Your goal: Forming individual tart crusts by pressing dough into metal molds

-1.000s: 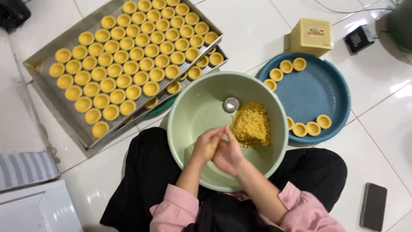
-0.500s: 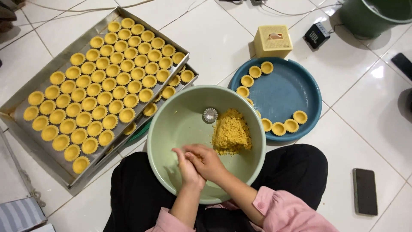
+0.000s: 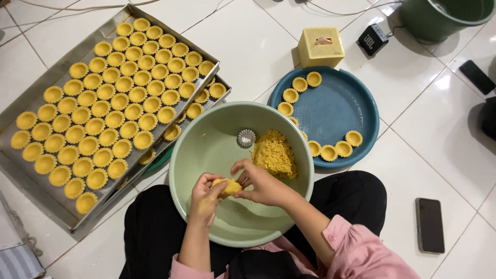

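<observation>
Small yellow dough lump between both hands' fingers, above the pale green bowl

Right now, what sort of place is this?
Probably a home floor used for baking: white floor tiles, a metal tray of tart shells, and both hands pressing dough over a green bowl.

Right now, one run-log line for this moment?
left hand: cups dough piece | right hand: pinches it | over green bowl | dough heap inside | filled tray beside
</observation>
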